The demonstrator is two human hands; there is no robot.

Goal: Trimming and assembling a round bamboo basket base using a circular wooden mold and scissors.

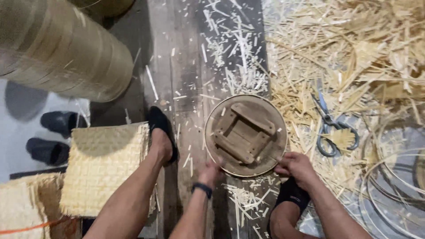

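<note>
A round wooden mould (246, 135) with a bamboo rim and crossed wooden slats inside lies on the dark floor between my feet. My left hand (210, 172) grips its near left edge, a dark band on that wrist. At the near right edge, my right hand (295, 165) pinches the rim. My left foot in a black shoe (161, 132) rests left of the mould, and my right foot in a black sock (292, 193) sits below my right hand.
Blue-handled scissors (331, 126) lie in a heap of bamboo strips (354, 53) at right. Thin bamboo hoops (389, 186) lie at lower right. Woven bamboo mats (99, 166) sit at left, a stack of bamboo rings (62, 48) at upper left, black slippers (51, 137) beside them.
</note>
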